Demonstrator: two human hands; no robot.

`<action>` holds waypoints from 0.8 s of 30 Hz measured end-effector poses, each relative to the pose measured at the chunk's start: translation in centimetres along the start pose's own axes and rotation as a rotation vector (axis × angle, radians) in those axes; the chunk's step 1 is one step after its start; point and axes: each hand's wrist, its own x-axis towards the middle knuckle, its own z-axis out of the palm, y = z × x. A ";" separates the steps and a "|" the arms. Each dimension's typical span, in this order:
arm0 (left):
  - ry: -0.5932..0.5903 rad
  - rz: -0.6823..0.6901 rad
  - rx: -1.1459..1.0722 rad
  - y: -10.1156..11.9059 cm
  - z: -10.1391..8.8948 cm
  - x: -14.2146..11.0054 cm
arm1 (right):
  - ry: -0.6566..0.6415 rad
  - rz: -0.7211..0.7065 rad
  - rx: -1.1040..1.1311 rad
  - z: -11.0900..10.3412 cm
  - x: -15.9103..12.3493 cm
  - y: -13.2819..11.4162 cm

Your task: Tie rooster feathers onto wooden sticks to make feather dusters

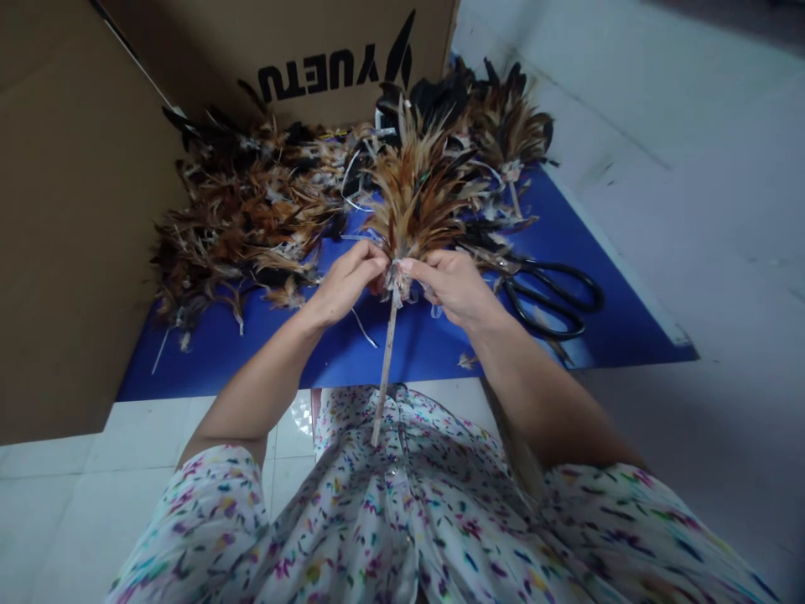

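Between my two hands stands a bunch of brown and black feathers (418,189), fanned upward, its quill ends gathered around a thin stick (386,361). The stick points down toward my body. My left hand (353,277) is closed, thumb and fingers pinching the left side of the bound base. On the other side, my right hand (449,283) pinches the same base with thumb and fingertips. Clear, ribbon-like strips show around the binding. What exactly lies under my fingertips is hidden.
Loose feathers (251,210) pile up on the left of the blue tabletop (327,356). Black-handled scissors (553,294) lie right of my hands. Another feather bunch (516,126) rests at back right. Cardboard boxes (56,235) wall the left and back.
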 end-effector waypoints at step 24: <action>0.039 0.308 0.273 2.0 -0.2 -0.6 | -0.002 -0.034 0.028 -0.1 -0.2 -0.1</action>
